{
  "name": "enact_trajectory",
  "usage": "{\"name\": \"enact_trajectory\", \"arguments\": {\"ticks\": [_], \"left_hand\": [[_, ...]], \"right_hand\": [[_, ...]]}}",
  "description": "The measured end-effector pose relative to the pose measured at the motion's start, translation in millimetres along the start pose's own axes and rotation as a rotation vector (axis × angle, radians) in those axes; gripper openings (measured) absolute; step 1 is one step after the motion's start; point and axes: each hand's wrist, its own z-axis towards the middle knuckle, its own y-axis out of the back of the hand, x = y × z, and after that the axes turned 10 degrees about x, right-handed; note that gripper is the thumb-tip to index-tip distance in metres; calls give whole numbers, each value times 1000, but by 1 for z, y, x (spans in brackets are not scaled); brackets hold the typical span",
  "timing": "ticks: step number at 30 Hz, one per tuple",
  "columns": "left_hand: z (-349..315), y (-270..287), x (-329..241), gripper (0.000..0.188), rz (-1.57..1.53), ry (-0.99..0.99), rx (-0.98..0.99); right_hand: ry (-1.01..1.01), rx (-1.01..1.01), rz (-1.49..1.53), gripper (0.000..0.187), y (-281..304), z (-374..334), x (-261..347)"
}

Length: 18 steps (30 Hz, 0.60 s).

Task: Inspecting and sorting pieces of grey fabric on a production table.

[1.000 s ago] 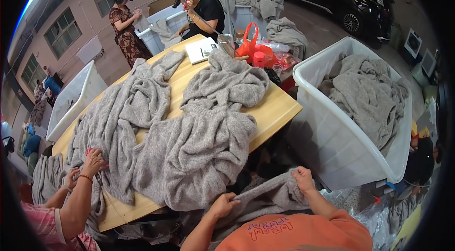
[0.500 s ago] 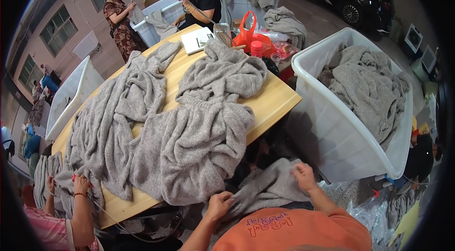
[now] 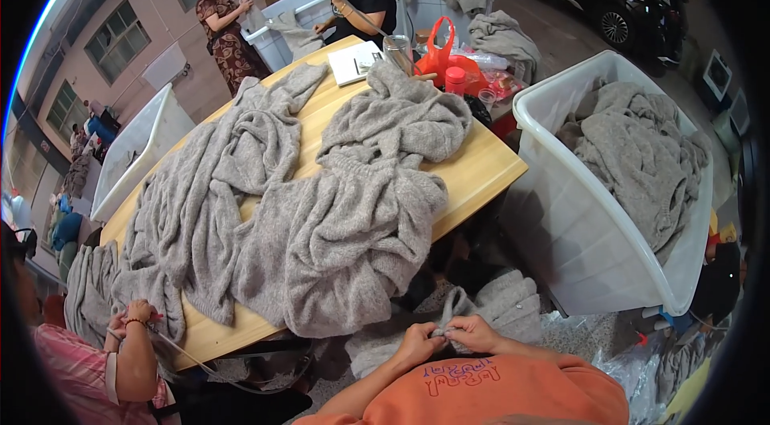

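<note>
A grey knit garment (image 3: 509, 309) hangs over my lap, below the table's near edge. Close together in front of my chest, my left hand (image 3: 419, 343) and my right hand (image 3: 473, 334) pinch a small gathered bit of that knit. Their fingertips nearly meet, and a narrow fold of cloth sticks up between them. What exactly lies under the fingertips is too small to make out. Just beyond, more grey knit garments (image 3: 345, 248) lie heaped on the wooden table (image 3: 481, 164), one bulging over its near edge.
At the right stands a large white bin (image 3: 593, 208) of grey knits. A co-worker's hands (image 3: 136, 314) work on knit at the table's left corner. A red bag (image 3: 437, 56), a red-capped bottle (image 3: 455, 82) and a glass jar (image 3: 399, 52) are at the far end. Two people are beyond.
My right hand has moved left and met my left hand, which has shifted right. The garment, spread between them before, is now bunched at my fingertips. The view has turned slightly left.
</note>
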Motion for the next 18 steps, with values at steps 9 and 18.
{"name": "enact_trajectory", "arguments": {"ticks": [9, 18], "left_hand": [[11, 7, -4, 6, -516, -11, -114], [20, 2, 4, 4, -621, 39, -122]], "right_hand": [[84, -241, -237, 13, 5, 10, -5], [353, 42, -683, 21, 10, -17, -8]]}}
